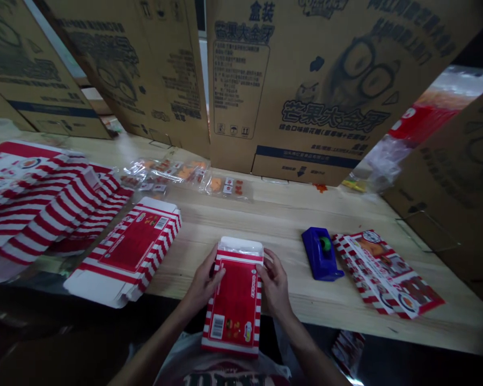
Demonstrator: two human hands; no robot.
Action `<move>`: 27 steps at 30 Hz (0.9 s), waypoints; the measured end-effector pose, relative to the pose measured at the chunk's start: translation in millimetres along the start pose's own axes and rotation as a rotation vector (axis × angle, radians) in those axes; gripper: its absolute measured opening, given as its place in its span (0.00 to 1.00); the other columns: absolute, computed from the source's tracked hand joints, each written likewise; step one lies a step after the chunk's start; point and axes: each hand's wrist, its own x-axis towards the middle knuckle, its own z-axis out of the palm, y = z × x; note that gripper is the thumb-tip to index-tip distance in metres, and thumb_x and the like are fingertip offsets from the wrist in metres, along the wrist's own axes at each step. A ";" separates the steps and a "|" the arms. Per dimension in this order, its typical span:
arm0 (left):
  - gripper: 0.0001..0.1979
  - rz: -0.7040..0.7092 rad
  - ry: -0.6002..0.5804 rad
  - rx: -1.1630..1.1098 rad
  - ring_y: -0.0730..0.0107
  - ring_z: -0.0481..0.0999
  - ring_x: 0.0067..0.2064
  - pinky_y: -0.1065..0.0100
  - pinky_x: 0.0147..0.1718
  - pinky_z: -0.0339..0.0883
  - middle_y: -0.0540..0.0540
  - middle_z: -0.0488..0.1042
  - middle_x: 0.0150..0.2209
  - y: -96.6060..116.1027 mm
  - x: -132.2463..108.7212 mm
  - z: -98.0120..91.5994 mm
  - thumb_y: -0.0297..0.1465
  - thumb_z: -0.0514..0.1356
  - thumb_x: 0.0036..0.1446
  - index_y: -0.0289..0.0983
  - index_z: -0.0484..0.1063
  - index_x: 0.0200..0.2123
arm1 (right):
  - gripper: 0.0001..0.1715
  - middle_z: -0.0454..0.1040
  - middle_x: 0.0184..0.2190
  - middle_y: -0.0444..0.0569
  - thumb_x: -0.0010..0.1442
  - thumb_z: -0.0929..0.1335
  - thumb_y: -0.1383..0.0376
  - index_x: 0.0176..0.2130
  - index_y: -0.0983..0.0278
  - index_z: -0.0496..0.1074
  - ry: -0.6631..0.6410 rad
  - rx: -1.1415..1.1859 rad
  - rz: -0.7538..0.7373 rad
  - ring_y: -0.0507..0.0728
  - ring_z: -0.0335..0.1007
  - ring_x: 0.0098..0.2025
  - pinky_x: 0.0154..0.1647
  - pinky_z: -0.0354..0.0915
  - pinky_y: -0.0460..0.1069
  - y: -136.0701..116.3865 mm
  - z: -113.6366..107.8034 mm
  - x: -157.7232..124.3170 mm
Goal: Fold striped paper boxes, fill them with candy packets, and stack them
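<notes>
A red-and-white striped candy box (236, 300) is between my two hands at the table's front edge, its barcode side up. The far end has a raised white flap, and clear plastic shows at its mouth. My left hand (204, 279) grips the box's left side with the thumb on its top face. On the right side, my right hand (274, 281) holds it near the upper corner, fingers curled round the edge. Another striped box (131, 249) lies to the left with its white end flaps sticking out.
Flattened striped cartons (44, 209) are piled at left. Clear packs of gummies (177, 170) lie before tall cardboard boxes (306, 96). A blue tape dispenser (321, 254) stands right, beside printed cards (390, 271). Wire loops (426, 230) protrude near the right-hand carton.
</notes>
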 end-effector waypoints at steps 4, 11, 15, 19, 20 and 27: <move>0.29 -0.081 -0.109 -0.175 0.58 0.71 0.55 0.61 0.52 0.67 0.39 0.70 0.56 -3.6 -10.7 -2.5 0.41 0.56 0.60 0.38 0.56 0.62 | 0.21 0.74 0.48 0.50 0.58 0.70 0.55 0.49 0.60 0.70 -0.023 -0.176 -0.006 0.60 0.71 0.47 0.47 0.67 0.51 7.2 -4.3 -14.5; 0.08 0.021 -0.037 0.032 0.67 0.72 0.38 0.67 0.39 0.67 0.47 0.71 0.36 0.4 3.8 -5.9 0.36 0.57 0.58 0.37 0.68 0.32 | 0.16 0.66 0.26 0.43 0.63 0.66 0.57 0.26 0.62 0.66 -0.126 -0.306 -0.162 0.54 0.63 0.31 0.34 0.61 0.47 -4.2 -2.3 -16.9; 0.12 0.051 0.092 -0.027 0.69 0.70 0.37 0.69 0.37 0.64 0.47 0.69 0.33 7.2 10.7 -5.1 0.33 0.57 0.57 0.36 0.65 0.22 | 0.11 0.67 0.26 0.41 0.58 0.70 0.57 0.33 0.60 0.65 -0.025 -0.189 -0.109 0.53 0.63 0.28 0.30 0.62 0.46 -5.1 2.0 -13.2; 0.08 -0.124 0.158 -0.264 0.75 0.66 0.27 0.74 0.28 0.61 0.53 0.66 0.26 6.2 9.5 -2.8 0.33 0.62 0.52 0.37 0.64 0.28 | 0.19 0.69 0.27 0.41 0.54 0.72 0.58 0.44 0.58 0.68 -0.071 -0.085 -0.015 0.54 0.67 0.29 0.31 0.65 0.47 -7.5 2.5 -7.9; 0.08 -0.150 0.178 -0.316 0.76 0.66 0.27 0.74 0.27 0.61 0.54 0.66 0.27 5.8 9.6 -3.0 0.33 0.62 0.50 0.38 0.65 0.32 | 0.15 0.70 0.27 0.42 0.54 0.72 0.57 0.41 0.59 0.70 -0.102 -0.112 0.001 0.54 0.67 0.28 0.31 0.65 0.47 -8.8 1.8 -6.6; 0.09 -0.066 -0.071 -0.169 0.68 0.71 0.37 0.70 0.33 0.66 0.46 0.69 0.34 11.8 12.6 -19.6 0.34 0.63 0.51 0.35 0.77 0.34 | 0.12 0.76 0.38 0.50 0.56 0.71 0.55 0.30 0.61 0.72 -0.235 -0.239 -0.085 0.59 0.72 0.41 0.42 0.66 0.50 -24.9 -3.6 -3.4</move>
